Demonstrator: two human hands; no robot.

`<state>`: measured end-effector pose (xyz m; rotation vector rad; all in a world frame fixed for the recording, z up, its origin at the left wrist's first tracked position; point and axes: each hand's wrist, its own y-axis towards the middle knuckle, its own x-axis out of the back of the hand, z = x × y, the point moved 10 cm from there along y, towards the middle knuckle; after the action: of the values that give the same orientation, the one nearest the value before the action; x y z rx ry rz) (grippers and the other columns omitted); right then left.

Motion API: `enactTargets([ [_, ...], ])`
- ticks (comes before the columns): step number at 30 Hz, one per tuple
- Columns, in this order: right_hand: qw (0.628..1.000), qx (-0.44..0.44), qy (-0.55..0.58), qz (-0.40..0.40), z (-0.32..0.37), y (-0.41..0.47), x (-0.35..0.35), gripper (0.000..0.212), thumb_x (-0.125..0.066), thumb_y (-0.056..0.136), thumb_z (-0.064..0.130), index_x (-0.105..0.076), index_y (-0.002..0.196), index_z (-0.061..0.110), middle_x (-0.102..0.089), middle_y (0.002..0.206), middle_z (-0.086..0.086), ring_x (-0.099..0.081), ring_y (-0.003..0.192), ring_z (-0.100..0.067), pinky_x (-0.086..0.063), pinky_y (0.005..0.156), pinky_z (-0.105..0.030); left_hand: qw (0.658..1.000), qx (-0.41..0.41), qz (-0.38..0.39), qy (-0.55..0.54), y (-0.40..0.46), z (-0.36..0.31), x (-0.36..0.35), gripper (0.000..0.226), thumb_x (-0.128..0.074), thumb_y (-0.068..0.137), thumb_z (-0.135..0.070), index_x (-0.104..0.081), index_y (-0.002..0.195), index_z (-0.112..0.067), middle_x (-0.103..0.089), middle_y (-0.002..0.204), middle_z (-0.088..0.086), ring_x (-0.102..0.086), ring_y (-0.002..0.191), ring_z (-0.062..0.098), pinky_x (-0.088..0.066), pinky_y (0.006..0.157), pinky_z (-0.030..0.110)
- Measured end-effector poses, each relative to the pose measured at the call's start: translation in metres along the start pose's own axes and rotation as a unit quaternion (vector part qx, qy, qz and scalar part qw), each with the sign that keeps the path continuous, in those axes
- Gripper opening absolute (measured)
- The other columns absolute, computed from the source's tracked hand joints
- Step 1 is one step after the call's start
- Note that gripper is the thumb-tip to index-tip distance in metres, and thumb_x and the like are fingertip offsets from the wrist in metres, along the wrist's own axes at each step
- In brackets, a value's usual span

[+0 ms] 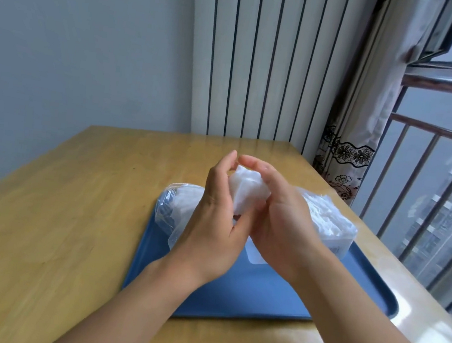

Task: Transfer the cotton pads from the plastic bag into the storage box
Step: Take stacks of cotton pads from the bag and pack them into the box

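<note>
A stack of white cotton pads [246, 192] is held up above the tray between both hands. My left hand [214, 221] cups its left side and my right hand [281, 221] presses its right side. Behind my left hand lies a clear plastic bag [173, 210] with more white pads inside. On the right, behind my right hand, stands a clear storage box [332, 224] with white pads in it. Bag and box rest on a blue tray [275, 297]. The box's near wall is partly hidden by my right wrist.
The tray sits on a wooden table [66, 208] whose right edge runs along a window with metal railings [429, 179]. A white radiator [261, 61] and a patterned curtain [347, 146] stand behind the table's far edge.
</note>
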<state>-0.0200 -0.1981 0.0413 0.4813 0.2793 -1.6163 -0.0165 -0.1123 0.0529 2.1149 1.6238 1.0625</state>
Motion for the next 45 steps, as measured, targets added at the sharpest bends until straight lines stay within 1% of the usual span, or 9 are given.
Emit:
enactTargets([
  [5, 0.994, 0.005, -0.078, 0.075, -0.001, 0.004, -0.007, 0.039, -0.067, 0.089, 0.045, -0.065, 0.119, 0.019, -0.071, 0.105, -0.01, -0.068, 0.097, -0.024, -0.052, 0.09, -0.039, 1.0, 0.006, 0.0, 0.027, 0.003, 0.002, 0.003, 0.027, -0.049, 0.102, -0.035, -0.023, 0.105, -0.039, -0.053, 0.122, -0.004, -0.057, 0.112, 0.005, -0.049, 0.086, 0.023],
  [8, 0.974, 0.04, -0.188, 0.12, 0.01, 0.001, -0.009, 0.054, -0.07, 0.08, 0.023, -0.057, 0.133, 0.02, -0.072, 0.102, -0.005, -0.068, 0.092, -0.017, -0.052, 0.097, -0.039, 1.0, 0.013, 0.011, 0.015, 0.003, 0.003, 0.003, 0.02, -0.042, 0.102, -0.037, -0.022, 0.1, -0.038, -0.053, 0.115, -0.008, -0.059, 0.106, 0.005, -0.052, 0.084, 0.03],
  [15, 0.86, 0.166, -0.472, 0.097, 0.054, 0.004, 0.013, 0.022, -0.081, 0.082, 0.018, -0.074, 0.097, 0.004, -0.072, 0.081, -0.018, -0.06, 0.066, -0.036, -0.05, 0.062, -0.047, 0.996, 0.036, 0.075, 0.025, 0.003, 0.016, -0.008, 0.029, -0.055, 0.098, -0.042, -0.036, 0.115, -0.028, -0.058, 0.12, -0.007, -0.058, 0.112, 0.014, -0.051, 0.093, 0.043],
  [19, 0.884, 0.173, -0.42, -0.11, 0.093, 0.01, 0.074, 0.021, -0.079, 0.079, 0.007, -0.067, 0.085, -0.009, -0.068, 0.079, -0.027, -0.07, 0.071, -0.024, -0.061, 0.059, -0.039, 0.983, -0.003, 0.111, 0.144, -0.002, 0.007, -0.016, 0.065, -0.066, 0.086, -0.054, -0.031, 0.139, -0.039, -0.047, 0.139, -0.021, -0.041, 0.129, 0.0, -0.035, 0.107, 0.023],
  [23, 0.886, 0.035, -0.439, -0.148, 0.081, 0.013, 0.109, 0.026, -0.077, 0.076, 0.008, -0.064, 0.087, -0.012, -0.066, 0.073, -0.015, -0.065, 0.059, -0.019, -0.051, 0.051, -0.028, 0.953, -0.111, 0.132, 0.25, -0.004, -0.007, -0.023, 0.039, -0.065, 0.083, -0.056, -0.065, 0.111, -0.029, -0.066, 0.106, -0.015, -0.056, 0.104, 0.008, -0.043, 0.099, 0.032],
  [29, 0.739, -0.037, -0.658, -0.142, 0.061, 0.016, 0.111, 0.032, -0.084, 0.065, 0.026, -0.064, 0.066, 0.001, -0.055, 0.056, -0.003, -0.05, 0.055, -0.022, -0.04, 0.053, -0.03, 0.939, -0.136, 0.171, 0.266, -0.006, -0.004, -0.034, 0.02, -0.065, 0.086, -0.045, -0.074, 0.09, -0.027, -0.071, 0.087, -0.014, -0.059, 0.088, 0.012, -0.045, 0.09, 0.035],
  [36, 0.572, -0.051, -0.803, -0.158, 0.059, 0.012, 0.106, 0.032, -0.088, 0.065, 0.029, -0.062, 0.074, 0.014, -0.063, 0.076, -0.003, -0.057, 0.073, -0.027, -0.047, 0.059, -0.03, 0.938, -0.137, 0.177, 0.265, -0.008, -0.002, -0.039, 0.009, -0.069, 0.09, -0.037, -0.072, 0.093, -0.029, -0.065, 0.091, -0.015, -0.05, 0.09, 0.01, -0.035, 0.085, 0.025],
  [42, 0.578, -0.07, -0.801, -0.138, 0.056, 0.01, 0.111, 0.033, -0.086, 0.067, 0.032, -0.062, 0.082, 0.014, -0.065, 0.086, -0.003, -0.059, 0.081, -0.025, -0.048, 0.063, -0.031, 0.939, -0.136, 0.181, 0.258, -0.009, -0.004, -0.042, 0.008, -0.068, 0.091, -0.036, -0.068, 0.089, -0.028, -0.062, 0.088, -0.015, -0.049, 0.09, 0.011, -0.042, 0.085, 0.031],
  [45, 0.671, -0.093, -0.728, -0.105, 0.054, 0.009, 0.113, 0.049, -0.095, 0.056, 0.043, -0.066, 0.085, 0.017, -0.065, 0.081, -0.002, -0.058, 0.07, -0.017, -0.045, 0.059, -0.03, 0.94, -0.132, 0.187, 0.254, -0.011, -0.002, -0.042, 0.011, -0.063, 0.092, -0.039, -0.067, 0.09, -0.028, -0.064, 0.093, -0.015, -0.051, 0.1, 0.012, -0.046, 0.09, 0.037],
])
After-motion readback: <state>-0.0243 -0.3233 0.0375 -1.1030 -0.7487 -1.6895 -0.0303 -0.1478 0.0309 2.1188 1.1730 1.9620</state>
